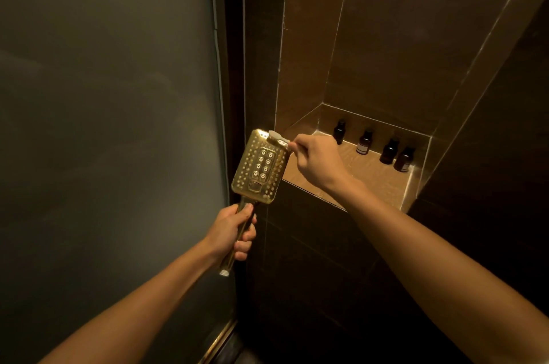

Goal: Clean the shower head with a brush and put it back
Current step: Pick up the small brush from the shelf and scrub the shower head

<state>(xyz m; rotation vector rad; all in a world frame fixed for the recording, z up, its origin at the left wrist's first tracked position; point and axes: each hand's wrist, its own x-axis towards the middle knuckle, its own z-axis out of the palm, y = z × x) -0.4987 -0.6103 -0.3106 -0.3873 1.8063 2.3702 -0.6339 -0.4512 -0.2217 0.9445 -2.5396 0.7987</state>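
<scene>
A gold, rectangular shower head (260, 167) with rows of nozzle holes faces me, tilted a little to the right. My left hand (233, 233) grips its handle from below. My right hand (316, 161) pinches a small white brush (277, 138) whose head lies on the top right corner of the spray face. Most of the brush handle is hidden inside my fingers.
A frosted glass panel (104, 126) fills the left side. Behind the shower head is a tiled wall niche (356, 182) with several dark bottles (389, 151) standing along its back. Dark tiled walls close in on the right.
</scene>
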